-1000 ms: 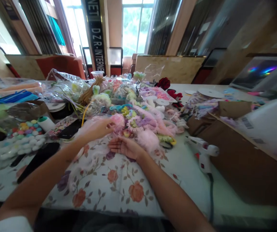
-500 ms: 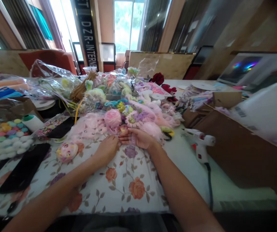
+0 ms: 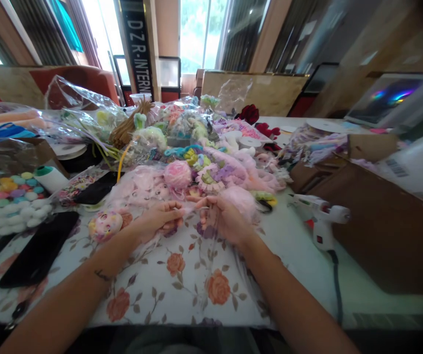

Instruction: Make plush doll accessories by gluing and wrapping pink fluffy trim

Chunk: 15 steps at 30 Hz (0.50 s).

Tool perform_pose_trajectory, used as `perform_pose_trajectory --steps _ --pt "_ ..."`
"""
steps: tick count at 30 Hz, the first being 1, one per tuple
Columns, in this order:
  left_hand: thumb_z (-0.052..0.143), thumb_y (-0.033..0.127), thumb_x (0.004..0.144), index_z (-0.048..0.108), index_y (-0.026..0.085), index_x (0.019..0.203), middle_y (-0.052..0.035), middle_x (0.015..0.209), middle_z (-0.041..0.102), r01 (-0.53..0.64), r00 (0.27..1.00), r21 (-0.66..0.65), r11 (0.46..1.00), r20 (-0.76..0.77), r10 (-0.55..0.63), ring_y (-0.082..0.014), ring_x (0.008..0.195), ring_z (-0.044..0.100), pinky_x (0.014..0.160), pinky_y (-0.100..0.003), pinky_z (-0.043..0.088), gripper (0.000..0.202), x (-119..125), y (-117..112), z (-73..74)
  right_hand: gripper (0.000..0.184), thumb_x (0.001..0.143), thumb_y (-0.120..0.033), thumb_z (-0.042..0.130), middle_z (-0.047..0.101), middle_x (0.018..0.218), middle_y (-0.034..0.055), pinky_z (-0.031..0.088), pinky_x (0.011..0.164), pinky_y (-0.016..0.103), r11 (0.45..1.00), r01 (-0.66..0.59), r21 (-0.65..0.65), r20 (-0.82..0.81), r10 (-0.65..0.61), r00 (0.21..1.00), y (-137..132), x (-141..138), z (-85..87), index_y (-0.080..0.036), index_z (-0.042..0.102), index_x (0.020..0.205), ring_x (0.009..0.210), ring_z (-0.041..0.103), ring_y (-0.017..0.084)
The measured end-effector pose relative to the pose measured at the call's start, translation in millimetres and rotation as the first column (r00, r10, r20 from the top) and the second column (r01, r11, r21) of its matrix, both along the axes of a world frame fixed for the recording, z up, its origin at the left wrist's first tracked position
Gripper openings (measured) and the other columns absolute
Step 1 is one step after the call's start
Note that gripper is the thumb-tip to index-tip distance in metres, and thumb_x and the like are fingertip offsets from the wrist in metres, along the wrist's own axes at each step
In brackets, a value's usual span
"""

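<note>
My left hand (image 3: pixel 161 219) is closed in a pinch on a thin see-through sheet (image 3: pixel 189 209), either clear plastic or sheer fabric; I cannot tell which. Opposite it, my right hand (image 3: pixel 224 219) curls its fingers round the same sheet, the index finger reaching toward the left hand. Faint folds of the sheet trail down over the floral tablecloth (image 3: pixel 159 275). Just beyond the hands lie a pink yarn ball (image 3: pixel 177 174), a pale pink fluffy ball (image 3: pixel 239 201) and a ruffled flower-like piece (image 3: pixel 210 178). A small doll face (image 3: pixel 105 225) rests left of my left forearm.
At right a white glue gun (image 3: pixel 324 216) with a dark cord lies beside a cardboard box (image 3: pixel 388 221). On the left are a black phone (image 3: pixel 40 248), bagged pompoms (image 3: pixel 15 211) and a thread spool (image 3: pixel 51 179). Craft materials pile up at the back.
My hands have moved slightly apart, and the see-through sheet now shows between their fingers. The left forearm has turned, baring a dark mark. The view has shifted a little.
</note>
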<state>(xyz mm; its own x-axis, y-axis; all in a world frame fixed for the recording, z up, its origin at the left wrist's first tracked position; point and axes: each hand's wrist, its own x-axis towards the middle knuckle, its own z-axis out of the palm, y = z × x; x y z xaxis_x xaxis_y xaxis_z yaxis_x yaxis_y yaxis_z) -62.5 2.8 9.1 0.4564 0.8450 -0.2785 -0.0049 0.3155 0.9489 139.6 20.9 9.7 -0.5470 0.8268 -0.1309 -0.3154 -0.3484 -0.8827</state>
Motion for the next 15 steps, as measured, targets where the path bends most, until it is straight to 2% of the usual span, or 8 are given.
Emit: perform_pose_trajectory --steps 4,6,8,10,13,15 --pt "0.070 0.035 0.076 0.053 0.014 0.098 -0.0038 0.075 0.062 0.025 0.991 -0.050 0.998 0.129 -0.018 -0.0024 0.046 0.039 0.039 -0.015 0.021 0.034 1 -3 8.2 0.031 0.086 -0.033 0.043 0.069 0.070 0.0077 0.051 0.050 0.024 0.982 -0.190 -0.006 0.148 0.189 0.971 -7 7 -5.2 -0.015 0.065 0.074 0.056 0.063 0.014" --pt "0.070 0.033 0.076 0.054 0.015 0.103 -0.0050 0.078 0.063 0.039 0.989 -0.044 0.998 0.147 -0.032 -0.0033 0.048 0.041 0.040 -0.016 0.021 0.037 -5 -1 10.1 0.030 0.084 -0.035 0.047 0.065 0.062 0.0052 0.050 0.050 0.023 0.976 -0.217 -0.003 0.200 0.213 0.956 -4 13 -3.3 -0.015 0.062 0.068 0.053 0.062 0.014" --pt "0.069 0.032 0.077 0.054 0.015 0.107 -0.0044 0.077 0.063 0.097 0.989 -0.024 0.995 0.110 -0.094 -0.0026 0.046 0.037 0.039 -0.016 0.018 0.037 -16 3 11.7 0.030 0.080 -0.034 0.049 0.061 0.058 0.0032 0.047 0.047 0.022 0.992 -0.119 0.034 0.213 0.109 0.971 0 21 1.7 -0.015 0.059 0.060 0.045 0.057 0.011" --pt "0.067 0.031 0.078 0.055 0.016 0.108 -0.0025 0.072 0.061 0.142 0.990 -0.003 0.990 0.024 -0.141 -0.0019 0.043 0.031 0.039 -0.017 0.014 0.036 -30 9 14.0 0.028 0.075 -0.031 0.050 0.054 0.050 0.0007 0.045 0.042 0.023 0.998 0.038 0.059 0.233 -0.050 0.971 7 31 7.6 -0.015 0.056 0.053 0.039 0.051 0.010" --pt "0.065 0.034 0.078 0.056 0.017 0.103 0.0010 0.065 0.056 0.082 0.989 0.046 0.996 -0.127 -0.076 -0.0015 0.041 0.026 0.039 -0.017 0.011 0.032 -51 16 19.2 0.021 0.070 -0.025 0.050 0.049 0.045 -0.0008 0.043 0.038 0.023 0.957 0.275 0.089 0.312 -0.289 0.905 14 42 14.2 -0.016 0.055 0.051 0.037 0.048 0.011" --pt "0.063 0.036 0.077 0.057 0.017 0.101 0.0018 0.064 0.054 0.030 0.965 0.116 0.993 -0.260 0.001 -0.0025 0.041 0.026 0.039 -0.017 0.012 0.031 -61 19 23.5 0.019 0.069 -0.022 0.049 0.050 0.046 -0.0008 0.042 0.037 0.023 0.924 0.366 0.111 0.365 -0.380 0.850 15 45 16.0 -0.016 0.056 0.052 0.037 0.048 0.011"
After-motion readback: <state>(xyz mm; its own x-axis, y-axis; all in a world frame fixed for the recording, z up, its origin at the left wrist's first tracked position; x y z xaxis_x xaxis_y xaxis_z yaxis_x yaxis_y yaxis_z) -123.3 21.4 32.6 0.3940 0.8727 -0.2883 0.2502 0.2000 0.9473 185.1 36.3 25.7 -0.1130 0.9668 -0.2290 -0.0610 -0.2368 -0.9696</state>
